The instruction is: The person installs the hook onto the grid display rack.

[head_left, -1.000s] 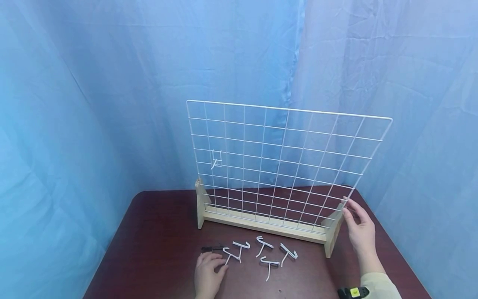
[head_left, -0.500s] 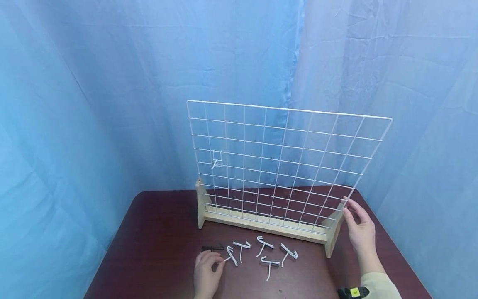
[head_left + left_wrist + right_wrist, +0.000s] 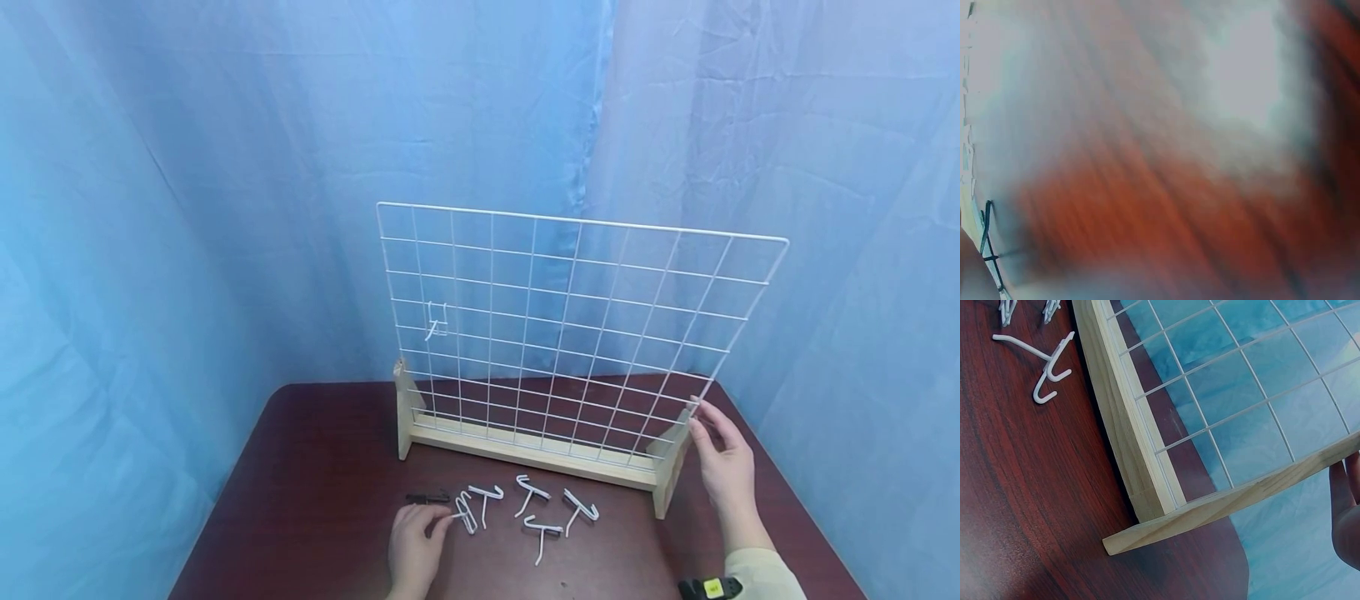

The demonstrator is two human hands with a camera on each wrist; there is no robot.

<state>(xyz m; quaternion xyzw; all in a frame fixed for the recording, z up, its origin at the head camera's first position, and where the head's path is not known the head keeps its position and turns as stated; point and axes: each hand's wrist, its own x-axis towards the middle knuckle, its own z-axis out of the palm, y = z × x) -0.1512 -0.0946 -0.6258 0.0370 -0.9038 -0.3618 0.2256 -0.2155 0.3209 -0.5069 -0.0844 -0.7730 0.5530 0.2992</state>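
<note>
My left hand (image 3: 415, 546), low in the head view, pinches a white wire hook (image 3: 467, 514) by its prong between thumb and fingers. The hook's bent end points up and to the right. At the right, my right hand (image 3: 726, 462) grips the side edge of a white wire grid panel (image 3: 536, 217), just above the wooden stand's right upright (image 3: 670, 471). One white hook (image 3: 437, 321) hangs on the grid's left part. A black hook (image 3: 427, 497) lies just beyond my left fingers. The left wrist view is mostly blurred; that black hook (image 3: 989, 250) shows at its edge.
Several more white hooks lie in front of the stand, among them one nearest the right upright (image 3: 579, 510). The stand's base board (image 3: 525, 452) runs across the dark red table (image 3: 315, 483). Blue curtains (image 3: 315, 183) hang behind and at both sides.
The white hook in my left hand has turned, its bent end swinging round from flat to more upright. My right hand and the grid stay in place.
</note>
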